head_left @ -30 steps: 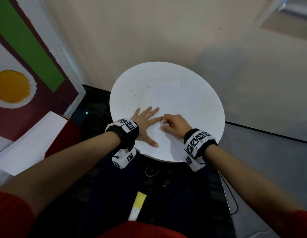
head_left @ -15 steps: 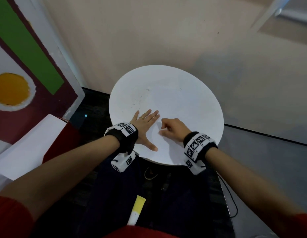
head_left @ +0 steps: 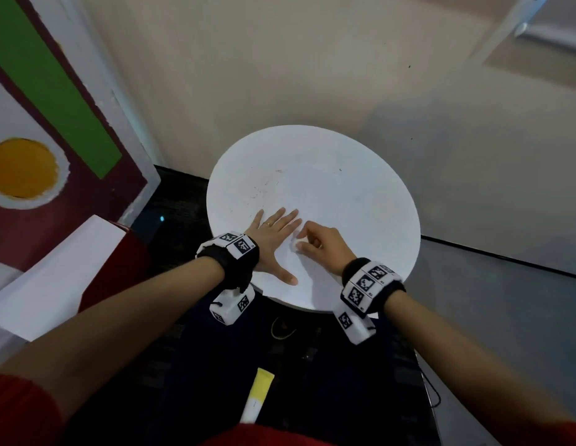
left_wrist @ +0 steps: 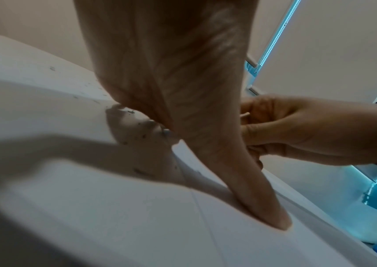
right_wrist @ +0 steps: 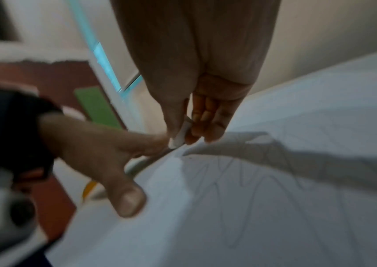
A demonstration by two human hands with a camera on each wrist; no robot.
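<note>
A round white table (head_left: 344, 188) carries a white sheet of paper (right_wrist: 274, 180) with faint pencil scribbles. My left hand (head_left: 275, 235) lies flat on the sheet near the table's front edge, fingers spread and thumb out; a ring shows on one finger. Just to its right, my right hand (head_left: 298, 242) is curled, pinching a small white eraser (right_wrist: 180, 134) between thumb and fingers. The eraser's tip touches the paper beside my left fingertips. Dark crumbs (left_wrist: 141, 133) lie on the paper under my left palm.
A painted board (head_left: 38, 123) with a green stripe and a yellow circle leans at the left. Below it stands a red box with a white top (head_left: 71, 278). A yellow and white tube (head_left: 259, 397) rests on my lap. A beige wall rises behind the table.
My right hand has shifted a little beside the left fingertips while keeping its pinch. The left hand stays flat in the same place.
</note>
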